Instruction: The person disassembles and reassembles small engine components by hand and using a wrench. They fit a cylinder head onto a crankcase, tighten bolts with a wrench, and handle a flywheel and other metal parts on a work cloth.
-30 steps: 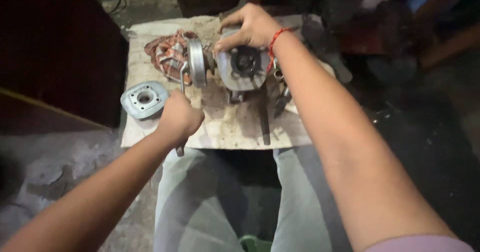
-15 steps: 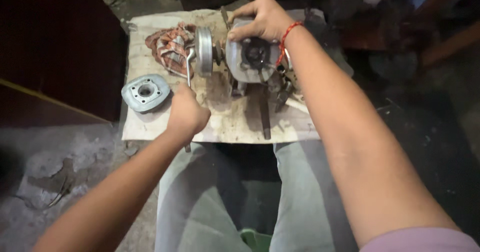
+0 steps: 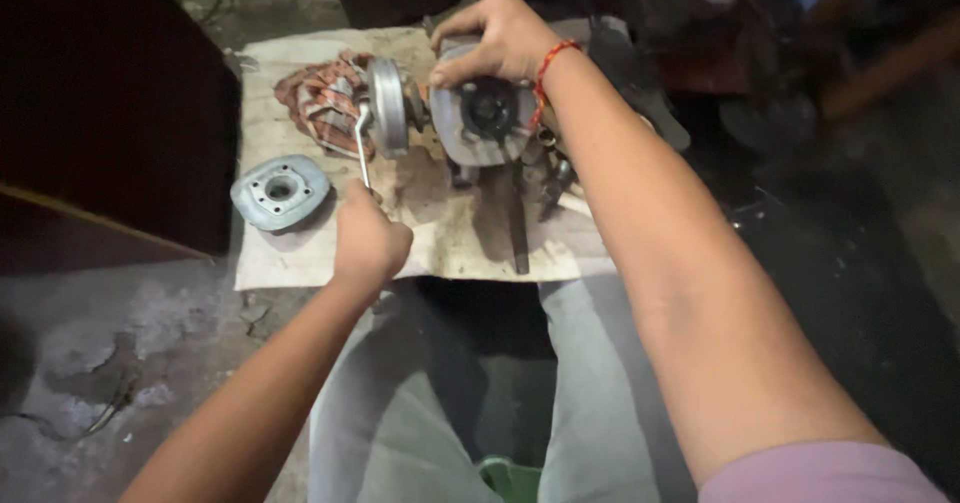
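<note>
A grey metal motor housing (image 3: 490,128) stands on a stained white board (image 3: 440,233) in front of my knees. My right hand (image 3: 495,38), with a red thread at the wrist, grips its top. Left of the housing sit a round metal rotor disc (image 3: 387,106) and copper-wound coils (image 3: 322,98). My left hand (image 3: 368,241) is closed on a thin bent metal tool (image 3: 361,143) whose tip reaches up to the disc's edge.
A round grey end cover (image 3: 280,191) lies on the board's left part. A dark flat bar (image 3: 517,228) lies below the housing. A dark cabinet (image 3: 110,113) stands at left. Cluttered parts (image 3: 780,73) fill the far right.
My left hand has slid a little toward me along the tool. The right hand stays on the housing. The camera view has shifted slightly.
</note>
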